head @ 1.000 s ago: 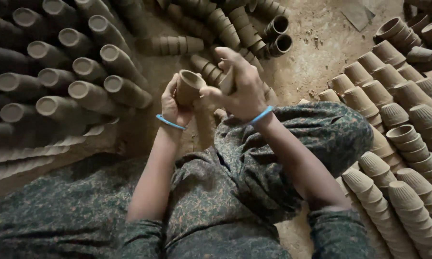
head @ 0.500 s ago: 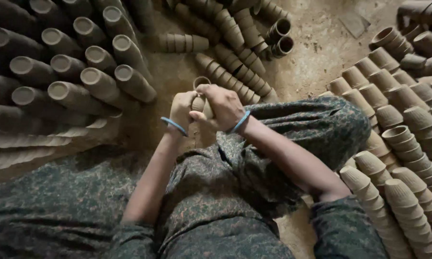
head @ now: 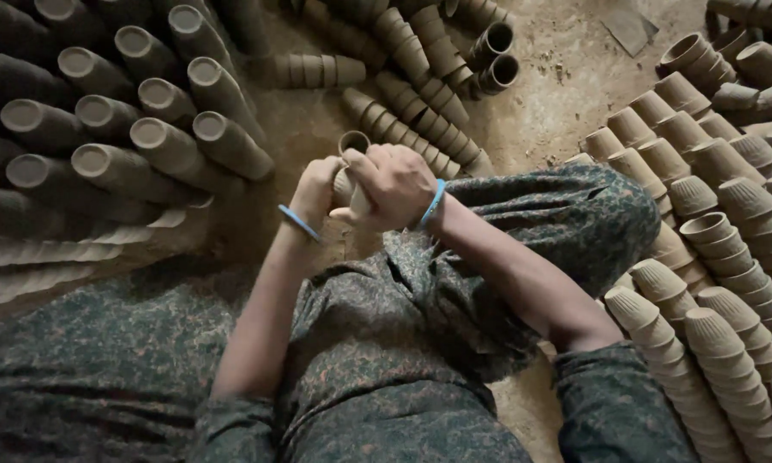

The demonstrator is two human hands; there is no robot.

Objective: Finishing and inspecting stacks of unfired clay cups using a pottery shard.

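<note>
Head view: a small clay cup (head: 351, 163) is held at the centre of the frame, just above the lap, between both hands. Its long axis runs nearly upright, tilted slightly, and its open mouth points toward the top of the frame. The left hand (head: 315, 190) is curled against the cup's left side, fingers closed on it. The right hand (head: 396, 184) is wrapped over the cup's right side and front, fingers bent and pressed together, so most of the wall is hidden. One blue bangle (head: 298, 222) is worn on each wrist, two in all. One cup is held. Nested rows of cups (head: 411, 120) lie on the dirt floor (head: 566, 86) just beyond the hands. Dark stacks (head: 137, 129) fill the upper left; paler stacks (head: 711, 249) fill the right; too many to count.
</note>
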